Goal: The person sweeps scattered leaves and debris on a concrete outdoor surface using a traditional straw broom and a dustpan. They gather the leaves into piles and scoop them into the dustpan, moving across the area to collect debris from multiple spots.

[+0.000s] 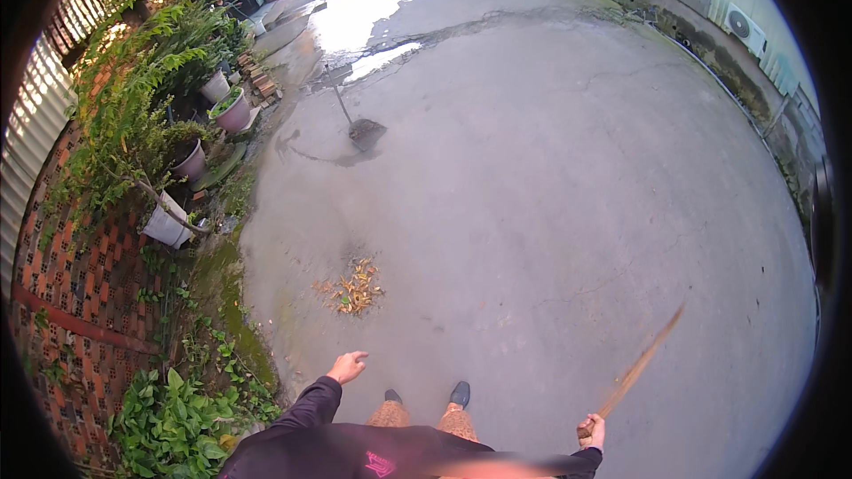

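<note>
My right hand (591, 431) is closed around the handle end of a long, thin, tan broom (641, 367), which slants away to the upper right and tapers to a point. My left hand (348, 366) is held out in front of me with nothing in it, at least one finger stretched to the right. Beyond that hand lies a small heap of dry yellow-brown leaves (357, 288) on the concrete. Farther off, a long-handled dustpan (365, 133) stands with its handle up; dark material shows in its pan.
Potted plants (232, 112) and a white pot (167, 220) line the left edge, with leafy weeds (173, 417) nearer me. A puddle (353, 18) shines at the back. Along the right runs a wall with an air-conditioner unit (744, 28). My shoes (460, 394) stand on the concrete.
</note>
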Available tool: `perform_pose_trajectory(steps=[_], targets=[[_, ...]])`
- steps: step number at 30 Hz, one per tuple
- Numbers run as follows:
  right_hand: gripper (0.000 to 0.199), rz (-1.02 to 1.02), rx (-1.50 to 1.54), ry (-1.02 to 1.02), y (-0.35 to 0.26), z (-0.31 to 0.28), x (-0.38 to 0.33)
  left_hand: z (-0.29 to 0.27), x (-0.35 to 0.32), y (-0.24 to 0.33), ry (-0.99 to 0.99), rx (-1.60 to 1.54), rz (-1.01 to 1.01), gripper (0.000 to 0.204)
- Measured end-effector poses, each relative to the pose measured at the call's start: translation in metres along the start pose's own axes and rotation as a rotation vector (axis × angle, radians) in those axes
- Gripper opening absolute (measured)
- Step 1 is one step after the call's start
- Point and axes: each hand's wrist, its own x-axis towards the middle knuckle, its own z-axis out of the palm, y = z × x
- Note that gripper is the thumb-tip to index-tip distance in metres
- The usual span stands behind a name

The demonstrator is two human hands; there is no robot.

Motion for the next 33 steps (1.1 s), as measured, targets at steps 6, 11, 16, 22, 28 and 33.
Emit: perform_pose_trajectory(steps=[6, 11, 16, 22, 28, 33], targets=[[0.012, -0.082, 0.192, 0.089, -0.037, -0.030, 0.081, 0.042, -0.085, -0.067, -0.341, 0.004, -0.593, 0.043], [0.008, 0.299, -0.312, 0.056, 0.108, 0.020, 0.030, 0.045, -0.115, -0.078, -0.299, -0.100, -0.675, 0.045], [0.011, 0.443, -0.824, -0.385, 0.217, 0.112, -0.069, 0.051, -0.071, -0.047, -0.244, -0.180, -0.541, 0.044], [0.006, 0.941, 0.101, -0.548, 0.172, 0.205, -0.079, 0.040, -0.018, -0.018, -0.267, -0.197, -0.283, 0.045], [0.009, 0.649, 0.609, -0.677, 0.126, 0.216, -0.094, -0.004, 0.035, -0.088, -0.195, -0.283, -0.460, 0.045], [0.011, -0.246, 0.273, -0.216, 0.095, 0.205, -0.080, -0.065, 0.068, -0.137, -0.062, -0.398, -0.650, 0.045]])
